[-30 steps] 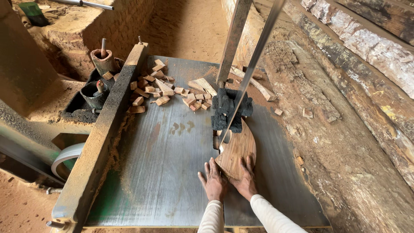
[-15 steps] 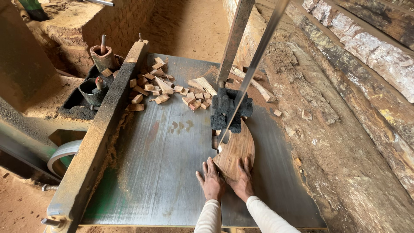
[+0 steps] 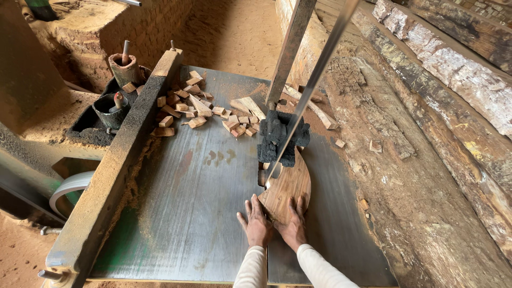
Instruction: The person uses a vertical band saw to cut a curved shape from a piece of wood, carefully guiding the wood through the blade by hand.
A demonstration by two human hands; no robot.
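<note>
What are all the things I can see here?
Wooden piece: one, brown, curved, flat on the table at the blade.
Saw blade: one, grey, thin band running down to the wood.
Blade guide: one, black, just behind the wood.
Metal table: one, grey, dusty.
Wood scraps: many, tan, far end of the table.
Logs: several, grey-brown, right side.
Left hand: flat, fingers spread, on the wood's near-left edge.
Right hand: flat on the wood.

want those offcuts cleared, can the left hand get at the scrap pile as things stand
Probably yes: bare table lies between the left hand and the scrap pile. The blade stands to its right, but the hand presses the board.
</note>
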